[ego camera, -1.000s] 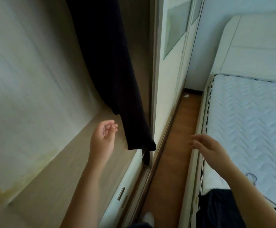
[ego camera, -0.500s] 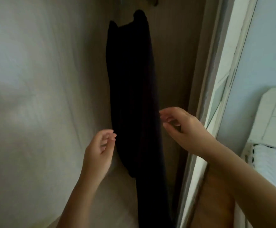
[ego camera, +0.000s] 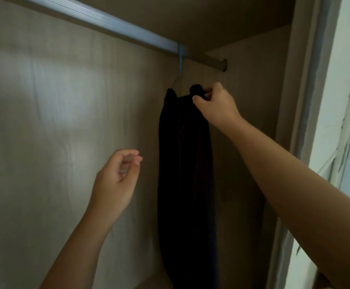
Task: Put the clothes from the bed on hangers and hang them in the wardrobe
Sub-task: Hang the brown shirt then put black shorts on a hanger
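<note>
Since a moment ago the right hand (ego camera: 218, 105) has climbed from halfway down the cloth to the very top of the dark garment (ego camera: 184, 163), and the view has tipped upward so the rail (ego camera: 107, 19) now shows. That hand pinches the garment's right shoulder, thumb and fingertips closed on the bunched fabric where it folds over the hanger's end. The garment hangs long and narrow inside the wardrobe, near its right side wall, on a blue hanger (ego camera: 180, 65) whose hook sits over the rail close to the rail's right bracket. The left hand (ego camera: 115, 184) is held lower, off to the garment's left and not touching it, with its fingers loosely curled around nothing. Behind both is the wardrobe's pale back panel (ego camera: 55, 122), and the sliding door frame (ego camera: 315, 101) runs down the right.
</note>
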`<state>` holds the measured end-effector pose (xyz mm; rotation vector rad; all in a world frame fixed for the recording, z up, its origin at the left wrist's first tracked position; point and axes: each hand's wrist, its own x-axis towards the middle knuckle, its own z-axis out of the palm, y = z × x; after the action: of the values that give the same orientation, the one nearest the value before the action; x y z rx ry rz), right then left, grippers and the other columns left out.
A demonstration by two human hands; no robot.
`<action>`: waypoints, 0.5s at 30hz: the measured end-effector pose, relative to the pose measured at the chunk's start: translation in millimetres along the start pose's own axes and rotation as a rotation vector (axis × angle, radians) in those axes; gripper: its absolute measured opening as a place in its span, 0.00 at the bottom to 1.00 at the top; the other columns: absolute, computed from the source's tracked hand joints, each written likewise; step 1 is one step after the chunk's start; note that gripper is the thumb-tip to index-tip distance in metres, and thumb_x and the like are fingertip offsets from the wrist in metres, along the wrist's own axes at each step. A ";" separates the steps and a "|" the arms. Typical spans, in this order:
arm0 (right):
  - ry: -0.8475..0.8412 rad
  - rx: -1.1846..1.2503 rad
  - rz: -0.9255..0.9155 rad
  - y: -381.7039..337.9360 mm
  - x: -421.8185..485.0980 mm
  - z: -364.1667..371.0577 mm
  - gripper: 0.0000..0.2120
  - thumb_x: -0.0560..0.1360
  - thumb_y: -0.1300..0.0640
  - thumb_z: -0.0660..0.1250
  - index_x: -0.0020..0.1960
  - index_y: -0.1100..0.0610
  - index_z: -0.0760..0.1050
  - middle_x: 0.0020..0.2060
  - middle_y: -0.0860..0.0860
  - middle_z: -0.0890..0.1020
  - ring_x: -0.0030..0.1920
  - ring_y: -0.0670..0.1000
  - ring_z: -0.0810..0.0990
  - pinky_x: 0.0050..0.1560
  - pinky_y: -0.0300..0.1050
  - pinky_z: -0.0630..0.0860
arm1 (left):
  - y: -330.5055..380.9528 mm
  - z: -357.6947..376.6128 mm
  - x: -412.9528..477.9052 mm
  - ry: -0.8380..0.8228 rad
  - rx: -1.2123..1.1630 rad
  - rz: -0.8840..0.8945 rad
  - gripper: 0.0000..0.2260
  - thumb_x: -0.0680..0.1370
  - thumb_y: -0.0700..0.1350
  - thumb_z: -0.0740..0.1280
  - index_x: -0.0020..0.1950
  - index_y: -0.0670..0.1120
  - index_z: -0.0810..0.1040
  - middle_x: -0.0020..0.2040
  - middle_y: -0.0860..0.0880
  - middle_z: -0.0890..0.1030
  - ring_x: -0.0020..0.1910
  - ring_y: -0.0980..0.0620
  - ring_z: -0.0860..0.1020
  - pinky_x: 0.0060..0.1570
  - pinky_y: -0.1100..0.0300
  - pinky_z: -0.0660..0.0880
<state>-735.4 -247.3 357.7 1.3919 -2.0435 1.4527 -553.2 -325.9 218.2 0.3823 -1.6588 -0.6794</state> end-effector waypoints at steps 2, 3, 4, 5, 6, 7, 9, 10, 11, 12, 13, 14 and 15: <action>-0.083 -0.055 0.069 -6.1 20.7 1.3 0.18 0.76 0.53 0.60 0.61 0.63 0.68 0.49 0.54 0.73 0.47 0.52 0.74 0.35 0.42 0.71 | 2.5 -2.1 6.0 0.018 0.015 0.014 0.05 0.74 0.46 0.65 0.44 0.58 0.74 0.44 0.56 0.81 0.42 0.64 0.78 0.46 0.77 0.70; -0.110 -0.093 0.086 -8.9 29.3 1.2 0.15 0.76 0.55 0.60 0.57 0.65 0.70 0.45 0.54 0.73 0.44 0.52 0.73 0.33 0.41 0.68 | 2.9 -3.5 8.4 0.030 0.019 0.013 0.04 0.72 0.49 0.63 0.43 0.59 0.74 0.43 0.56 0.81 0.43 0.63 0.78 0.46 0.77 0.70; -0.132 -0.148 0.099 -10.9 37.2 0.8 0.12 0.76 0.57 0.60 0.52 0.66 0.72 0.43 0.54 0.73 0.42 0.52 0.73 0.35 0.41 0.68 | 2.9 -4.9 10.2 0.040 0.019 0.007 0.04 0.71 0.50 0.62 0.43 0.59 0.74 0.43 0.56 0.81 0.43 0.62 0.78 0.46 0.76 0.71; -0.149 -0.217 0.109 -11.9 44.3 1.7 0.11 0.76 0.59 0.59 0.50 0.66 0.72 0.45 0.56 0.73 0.42 0.54 0.74 0.39 0.41 0.68 | 2.4 -6.2 11.4 0.047 0.022 0.002 0.04 0.71 0.51 0.61 0.43 0.60 0.74 0.43 0.56 0.81 0.44 0.61 0.79 0.46 0.76 0.71; -0.155 -0.278 0.111 -11.9 50.5 4.0 0.11 0.76 0.60 0.58 0.52 0.67 0.73 0.48 0.59 0.75 0.46 0.56 0.76 0.42 0.42 0.68 | 2.7 -7.4 12.5 0.051 0.026 0.000 0.04 0.71 0.51 0.61 0.42 0.61 0.74 0.43 0.56 0.81 0.45 0.61 0.79 0.46 0.75 0.71; -0.147 -0.320 0.112 -11.0 55.9 7.0 0.13 0.76 0.61 0.57 0.56 0.68 0.73 0.54 0.61 0.76 0.51 0.58 0.77 0.44 0.42 0.69 | 3.3 -8.3 13.4 0.053 0.031 -0.001 0.04 0.71 0.51 0.62 0.42 0.61 0.74 0.44 0.56 0.81 0.45 0.60 0.79 0.46 0.74 0.71; -0.108 -0.329 0.109 -7.1 62.8 14.9 0.15 0.76 0.60 0.58 0.59 0.67 0.72 0.60 0.62 0.76 0.58 0.61 0.76 0.49 0.44 0.71 | 5.4 -9.3 14.4 0.057 0.037 -0.005 0.06 0.74 0.49 0.64 0.43 0.61 0.74 0.45 0.55 0.81 0.47 0.58 0.79 0.46 0.70 0.71; -0.084 -0.305 0.099 -4.8 64.0 17.9 0.15 0.77 0.58 0.58 0.59 0.67 0.72 0.60 0.62 0.76 0.60 0.61 0.75 0.51 0.44 0.71 | 6.6 -10.3 14.0 0.062 0.042 -0.008 0.07 0.76 0.46 0.64 0.43 0.61 0.73 0.45 0.55 0.81 0.48 0.57 0.79 0.46 0.68 0.70; -0.063 -0.266 0.094 -1.7 65.6 20.0 0.16 0.78 0.57 0.58 0.59 0.67 0.73 0.60 0.62 0.76 0.60 0.61 0.75 0.53 0.44 0.72 | 7.1 -11.7 13.9 0.068 0.051 -0.010 0.08 0.76 0.45 0.64 0.43 0.60 0.74 0.45 0.55 0.81 0.48 0.57 0.79 0.45 0.67 0.69; -0.041 -0.219 0.093 1.7 66.7 21.0 0.17 0.79 0.56 0.57 0.59 0.67 0.73 0.60 0.62 0.77 0.60 0.61 0.75 0.53 0.44 0.71 | 7.6 -13.6 13.8 0.071 0.060 -0.013 0.08 0.76 0.45 0.64 0.43 0.59 0.74 0.45 0.55 0.81 0.48 0.58 0.79 0.45 0.67 0.69; -0.020 -0.174 0.094 5.3 67.9 21.2 0.18 0.79 0.55 0.57 0.59 0.67 0.74 0.59 0.62 0.77 0.60 0.61 0.75 0.52 0.43 0.71 | 7.6 -15.7 13.3 0.072 0.073 -0.015 0.07 0.76 0.46 0.64 0.43 0.59 0.74 0.46 0.55 0.81 0.48 0.59 0.79 0.45 0.67 0.69; -0.001 -0.146 0.088 8.3 68.4 20.6 0.17 0.79 0.54 0.56 0.58 0.66 0.75 0.58 0.62 0.78 0.59 0.61 0.76 0.50 0.43 0.70 | 7.7 -17.5 12.7 0.070 0.084 -0.023 0.07 0.77 0.45 0.63 0.44 0.59 0.74 0.46 0.55 0.81 0.48 0.59 0.78 0.46 0.67 0.69; 0.018 -0.138 0.071 10.8 68.8 19.9 0.17 0.79 0.54 0.56 0.57 0.66 0.75 0.56 0.62 0.79 0.57 0.61 0.77 0.48 0.43 0.69 | 6.8 -19.1 12.2 0.067 0.096 -0.034 0.08 0.77 0.44 0.63 0.44 0.59 0.74 0.47 0.56 0.81 0.49 0.58 0.78 0.46 0.66 0.69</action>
<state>-772.9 -301.0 388.8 1.2593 -2.1574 1.3189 -536.4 -332.2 233.6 0.4981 -1.6284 -0.6071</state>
